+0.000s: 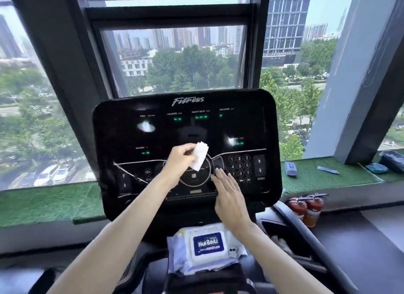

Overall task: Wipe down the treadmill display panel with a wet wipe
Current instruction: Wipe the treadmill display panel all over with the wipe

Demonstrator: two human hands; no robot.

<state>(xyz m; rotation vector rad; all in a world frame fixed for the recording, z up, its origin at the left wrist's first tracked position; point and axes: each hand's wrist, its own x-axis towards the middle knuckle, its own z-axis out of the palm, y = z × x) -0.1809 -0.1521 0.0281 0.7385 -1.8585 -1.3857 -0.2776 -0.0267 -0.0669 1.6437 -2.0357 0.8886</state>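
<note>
Her left hand [180,160] pinches the folded white wet wipe [200,158] while the right hand [227,195] lies flat-fingered on the glossy black treadmill display panel [185,127]; she'd best stroke gently across the keys.

Daylight floods through a tall window [175,59]; below it runs a green turf sill [328,180], and lower still, rightward, stand two red extinguishers [306,208].
</note>
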